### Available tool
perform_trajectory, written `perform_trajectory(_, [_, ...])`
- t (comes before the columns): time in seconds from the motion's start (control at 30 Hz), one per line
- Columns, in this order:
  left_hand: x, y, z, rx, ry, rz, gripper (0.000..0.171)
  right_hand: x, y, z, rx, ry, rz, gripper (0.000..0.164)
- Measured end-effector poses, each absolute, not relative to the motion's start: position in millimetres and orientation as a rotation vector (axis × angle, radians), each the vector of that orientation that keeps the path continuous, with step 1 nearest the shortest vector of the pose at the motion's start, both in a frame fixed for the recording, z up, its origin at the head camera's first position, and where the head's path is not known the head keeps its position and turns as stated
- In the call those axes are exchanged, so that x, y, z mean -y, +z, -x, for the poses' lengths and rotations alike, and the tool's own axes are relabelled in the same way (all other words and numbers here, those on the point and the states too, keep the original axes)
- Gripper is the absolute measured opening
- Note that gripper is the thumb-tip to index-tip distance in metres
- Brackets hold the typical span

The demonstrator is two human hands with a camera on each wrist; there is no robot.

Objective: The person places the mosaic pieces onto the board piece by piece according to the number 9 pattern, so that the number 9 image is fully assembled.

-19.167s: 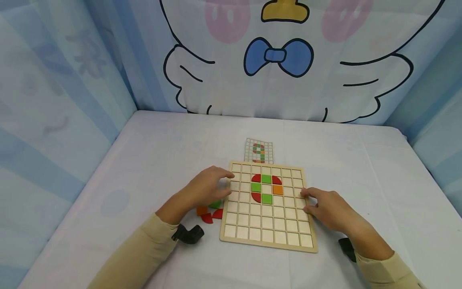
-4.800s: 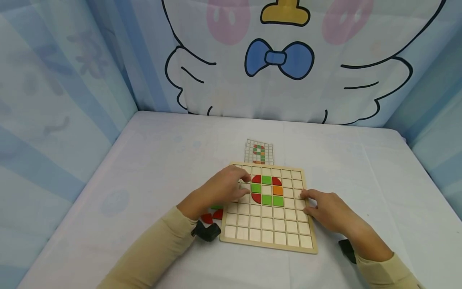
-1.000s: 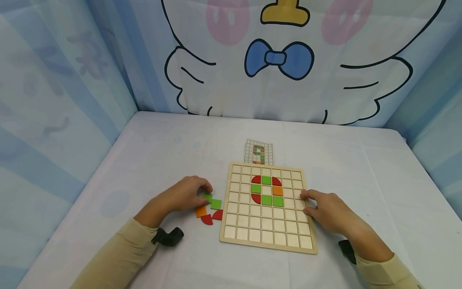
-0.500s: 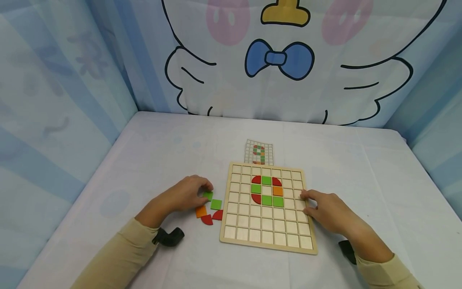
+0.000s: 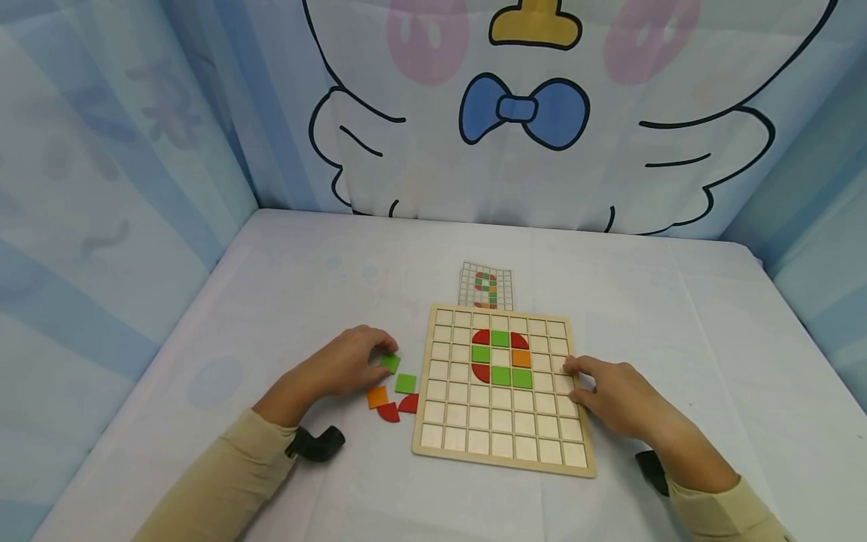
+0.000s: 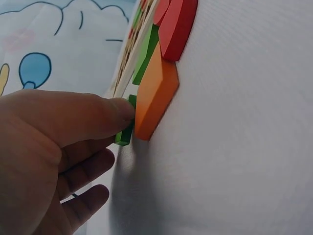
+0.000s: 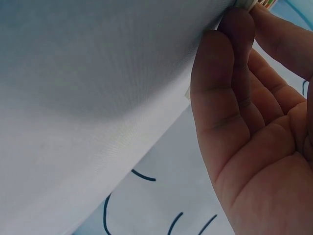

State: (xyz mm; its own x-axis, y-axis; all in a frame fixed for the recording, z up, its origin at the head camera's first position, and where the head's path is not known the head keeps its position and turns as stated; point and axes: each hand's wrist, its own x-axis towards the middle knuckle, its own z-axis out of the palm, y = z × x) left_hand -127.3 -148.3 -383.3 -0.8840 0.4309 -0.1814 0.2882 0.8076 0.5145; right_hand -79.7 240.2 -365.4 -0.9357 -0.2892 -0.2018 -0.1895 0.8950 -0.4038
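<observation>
In the head view a wooden grid board (image 5: 477, 434) lies on the table, with red quarter-round, green square and orange square tiles set in a ring in its upper cells. My left hand (image 5: 343, 363) is left of the board. Its thumb and index finger pinch a green square tile (image 5: 390, 363); in the left wrist view the thumb covers part of this tile (image 6: 124, 137). My right hand (image 5: 619, 393) holds the board's right edge between thumb and fingers. In the right wrist view only a sliver of the board shows at the fingertips (image 7: 236, 24).
Beside the board's left edge lie a second green square tile (image 5: 406, 384), an orange square tile (image 5: 377, 397) and two red quarter-round tiles (image 5: 388, 412). Behind the board is a pattern card (image 5: 502, 280), its lower end hidden. A printed curtain (image 5: 420, 165) stands at the back.
A green tile has joined the ring's lower right corner since the oldest frame. My left hand has moved from over the board back to the loose tiles. The right hand stays put.
</observation>
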Motion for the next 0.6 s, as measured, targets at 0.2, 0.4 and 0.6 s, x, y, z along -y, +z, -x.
perform_trajectory(0.2, [148.8, -383.7, 128.0, -2.707, 0.689, -0.533, 0.029, -240.3, -365.2, 80.5, -2.804, -0.554, 0.362, 0.042])
perform_trajectory(0.4, [149.0, -382.0, 127.9, -2.714, 0.686, -0.521, 0.027, -239.7, -365.4, 79.9, -2.805, -0.553, 0.364, 0.041])
perform_trajectory(0.6, [147.9, -381.6, 128.0, -2.721, 0.674, -0.519, 0.024, -240.4, -364.9, 80.6, -2.805, -0.557, 0.371, 0.041])
